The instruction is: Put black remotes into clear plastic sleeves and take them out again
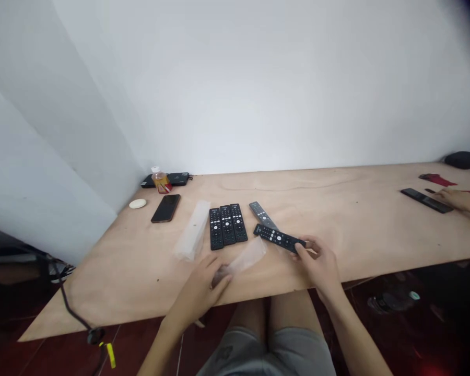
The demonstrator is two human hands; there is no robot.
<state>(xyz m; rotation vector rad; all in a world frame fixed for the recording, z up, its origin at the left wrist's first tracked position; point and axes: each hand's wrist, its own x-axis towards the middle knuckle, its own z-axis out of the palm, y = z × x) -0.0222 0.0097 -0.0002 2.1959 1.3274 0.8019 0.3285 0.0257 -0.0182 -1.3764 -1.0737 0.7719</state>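
My right hand [319,261] grips the near end of a black remote control [276,236] and holds it at a slant. My left hand [206,282] pinches one end of a clear plastic sleeve [249,256] near the table's front edge. Partly hidden behind the held remote is a greyish remote [261,214], seemingly inside a clear sleeve. Three black remotes [227,224] lie side by side left of it. Beside them lies a stack of translucent plastic sleeves [195,227].
On the wooden table [133,277] are a phone [166,208], a small bottle [162,181], black boxes [179,179] and a round white object [137,203]. At right, another person's hand [456,201] is by a remote [426,200] and a red item [441,180].
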